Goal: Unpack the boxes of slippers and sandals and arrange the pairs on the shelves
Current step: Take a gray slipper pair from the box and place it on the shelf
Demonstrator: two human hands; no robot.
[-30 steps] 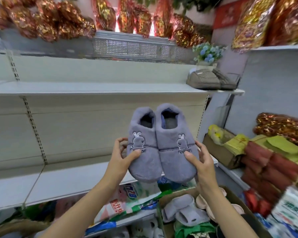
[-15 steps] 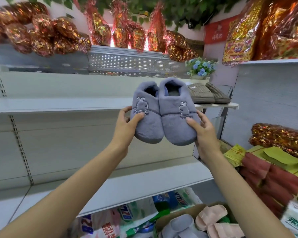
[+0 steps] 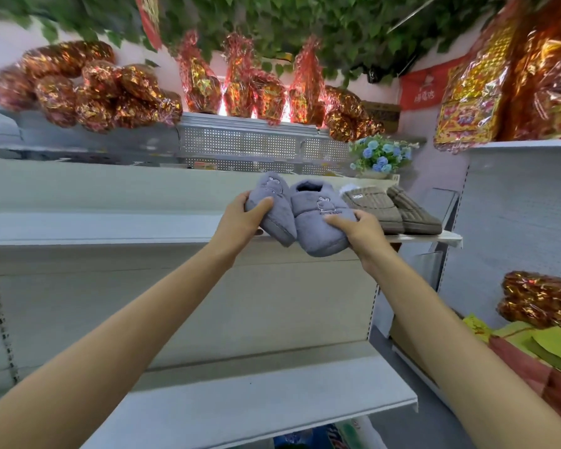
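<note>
1. The left hand (image 3: 240, 218) grips the left grey slipper (image 3: 271, 210), thumb across its upper and fingers curled underneath; this slipper is tilted, its sole showing.
2. The right hand (image 3: 358, 233) clasps the right grey slipper (image 3: 321, 222) from the side and over the toe. Both slippers sit at the front edge of the upper shelf (image 3: 110, 226), toes overhanging toward the person; whether their heels touch the board I cannot tell.
3. Just beside them, to the right on the same shelf, a brown pair (image 3: 391, 209) already stands side by side.
4. Progress, as I judge it: one pair shelved, a second being set down. How many boxes are left cannot be seen here.
5. The rest of the upper shelf runs bare to the left, and the lower shelf (image 3: 272, 406) holds nothing visible.
6. Around: foil-wrapped parcels (image 3: 88, 92) on top, blue flowers (image 3: 381, 155), hanging leaves (image 3: 305, 24) overhead.
</note>
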